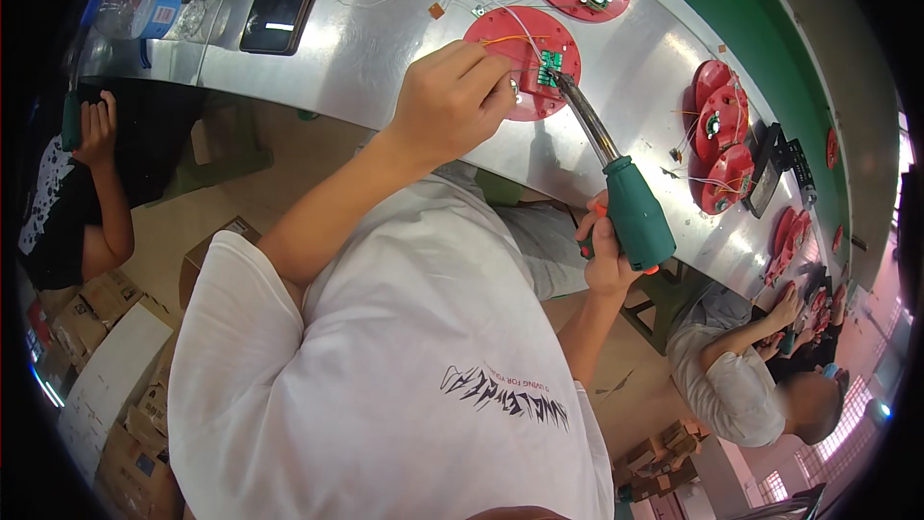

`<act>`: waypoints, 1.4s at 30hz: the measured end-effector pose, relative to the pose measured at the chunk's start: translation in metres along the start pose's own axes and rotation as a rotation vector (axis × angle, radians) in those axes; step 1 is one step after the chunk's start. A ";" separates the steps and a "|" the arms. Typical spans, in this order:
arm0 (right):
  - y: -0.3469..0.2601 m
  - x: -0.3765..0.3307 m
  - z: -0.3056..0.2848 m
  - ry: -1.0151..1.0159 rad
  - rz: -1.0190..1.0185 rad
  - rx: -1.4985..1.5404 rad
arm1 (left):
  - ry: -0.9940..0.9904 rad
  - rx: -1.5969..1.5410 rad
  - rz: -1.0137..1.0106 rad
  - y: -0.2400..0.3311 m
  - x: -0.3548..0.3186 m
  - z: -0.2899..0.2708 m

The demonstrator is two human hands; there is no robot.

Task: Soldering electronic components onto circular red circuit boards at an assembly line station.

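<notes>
Right, the right hand (608, 248) wraps its grip round a chunky green plastic-handled soldering tool (639, 212), metal tip down at a small green circuit board (550, 67). The left hand (452, 101) has its grip pinched closed, apparently on a thin grey wire (525, 69). Beneath, a round red plastic disc (517, 54) lies on the brushed-metal surface (375, 67), wires trailing. It looks light, stiff and slick, best held by the rim; board and wires seem fragile, the barrel likely hot. Farther out, a dark slab-shaped phone (287, 0) and more red discs (724, 123)!
</notes>
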State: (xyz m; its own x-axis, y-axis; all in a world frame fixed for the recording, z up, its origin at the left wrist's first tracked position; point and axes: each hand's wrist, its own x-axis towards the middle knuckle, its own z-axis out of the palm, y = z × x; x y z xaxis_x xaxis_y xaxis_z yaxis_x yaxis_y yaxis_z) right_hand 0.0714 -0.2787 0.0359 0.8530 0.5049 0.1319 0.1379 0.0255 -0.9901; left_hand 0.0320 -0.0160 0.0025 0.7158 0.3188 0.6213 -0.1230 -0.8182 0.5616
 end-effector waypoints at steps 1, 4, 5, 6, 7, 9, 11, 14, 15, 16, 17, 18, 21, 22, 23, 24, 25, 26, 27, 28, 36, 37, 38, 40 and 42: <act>0.000 0.000 0.001 0.013 0.014 -0.004 | -0.005 0.002 0.002 0.000 0.000 0.000; -0.001 0.001 0.002 0.009 0.042 -0.006 | 0.004 -0.011 0.012 0.000 0.001 0.000; 0.000 0.001 0.003 0.007 0.044 -0.006 | 0.004 -0.010 0.009 -0.001 0.001 0.000; 0.001 0.001 0.003 0.008 0.037 -0.004 | 0.012 -0.011 0.017 -0.001 0.001 0.000; 0.002 0.000 0.003 0.009 0.032 -0.001 | 0.019 -0.011 0.026 -0.001 0.001 0.000; 0.002 -0.001 0.002 0.001 0.042 0.005 | 0.016 -0.011 0.023 -0.001 0.000 -0.001; 0.003 -0.001 -0.001 -0.005 0.049 0.010 | 0.015 -0.014 0.024 -0.001 0.001 0.000; 0.005 0.001 -0.003 -0.077 0.053 -0.033 | 0.023 -0.011 0.018 -0.001 0.001 0.000; 0.003 0.003 -0.003 -0.055 0.046 -0.020 | 0.024 -0.008 0.015 0.000 0.001 0.000; 0.002 0.004 -0.002 -0.032 0.038 -0.007 | 0.023 -0.006 0.015 0.000 0.001 0.000; 0.001 0.005 -0.002 -0.033 0.037 -0.006 | 0.024 -0.005 0.015 0.000 0.001 0.000; -0.001 0.005 -0.003 0.001 -0.004 0.001 | 0.017 -0.006 0.020 -0.001 0.002 0.001; 0.001 0.005 -0.010 0.048 -0.068 -0.009 | 0.010 -0.010 0.026 -0.001 0.001 0.000; 0.001 0.006 -0.011 0.047 -0.076 -0.016 | 0.010 -0.014 0.029 -0.001 0.001 0.000; 0.000 0.007 -0.012 0.047 -0.084 -0.024 | 0.011 -0.015 0.029 -0.001 0.001 0.000; 0.000 0.007 -0.013 0.048 -0.085 -0.025 | 0.015 -0.011 0.029 -0.001 0.001 0.000; 0.001 0.007 -0.014 0.055 -0.086 -0.026 | 0.020 -0.007 0.028 -0.001 0.001 0.000; 0.002 0.007 -0.015 0.062 -0.087 -0.027 | 0.020 -0.008 0.028 -0.001 0.001 0.000; 0.001 0.006 -0.015 0.063 -0.087 -0.028 | 0.013 -0.003 0.028 0.000 0.001 0.000; 0.001 0.006 -0.015 0.057 -0.086 -0.024 | 0.007 0.001 0.028 0.000 0.002 0.000; 0.002 0.003 -0.008 0.036 -0.093 -0.056 | 0.208 -0.094 0.134 0.006 0.004 -0.010; 0.003 0.002 -0.007 0.013 -0.091 -0.054 | 0.203 -0.105 0.176 0.008 0.003 -0.012; 0.003 0.001 -0.006 -0.010 -0.088 -0.052 | 0.203 -0.107 0.172 0.010 0.004 -0.010; 0.003 0.000 -0.006 -0.025 -0.057 -0.054 | 0.067 -0.099 0.178 0.011 0.006 -0.006; 0.003 0.001 -0.005 -0.044 -0.027 -0.052 | 0.033 -0.070 0.137 0.010 0.003 -0.003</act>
State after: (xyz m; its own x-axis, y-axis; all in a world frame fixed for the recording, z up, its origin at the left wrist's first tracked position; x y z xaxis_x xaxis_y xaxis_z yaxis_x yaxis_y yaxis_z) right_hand 0.0748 -0.2823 0.0331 0.8257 0.5423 0.1552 0.1877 -0.0048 -0.9822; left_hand 0.0313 -0.0221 0.0116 0.6662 0.2229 0.7117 -0.2667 -0.8200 0.5065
